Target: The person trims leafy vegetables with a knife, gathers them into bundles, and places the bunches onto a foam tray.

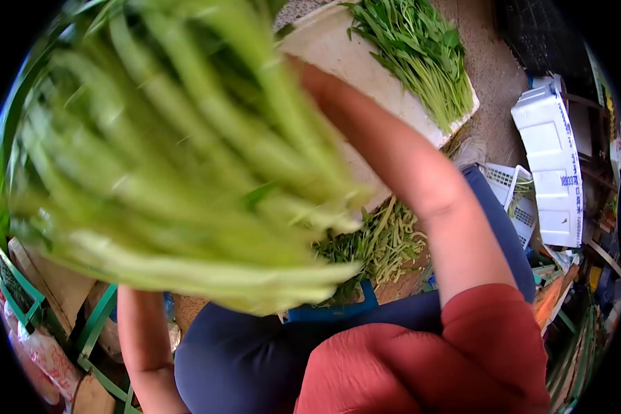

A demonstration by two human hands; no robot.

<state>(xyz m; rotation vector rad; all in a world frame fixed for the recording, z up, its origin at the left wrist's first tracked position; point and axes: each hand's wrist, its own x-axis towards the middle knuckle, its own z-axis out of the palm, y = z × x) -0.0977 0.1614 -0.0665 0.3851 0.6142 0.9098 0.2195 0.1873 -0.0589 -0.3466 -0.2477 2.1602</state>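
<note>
A large bunch of water spinach (179, 152) is held up close to the camera, smeared by motion, its cut stem ends pointing right. From the lower left, my left forearm (143, 338) rises to the underside of the bunch, and the stems cover that hand. My right forearm (393, 152) reaches up and left past the bunch's right edge. The right hand is hidden behind the stems, so its fingers do not show. Beyond that arm, a second pile of water spinach (421, 62) lies on a white board (324, 34).
Trimmed stems and leaves (386, 245) lie heaped before my knees, by a blue plastic edge (334, 310). On the right are a white foam box (548, 165) and a white plastic basket (500, 176). A green frame (93, 324) stands at the left.
</note>
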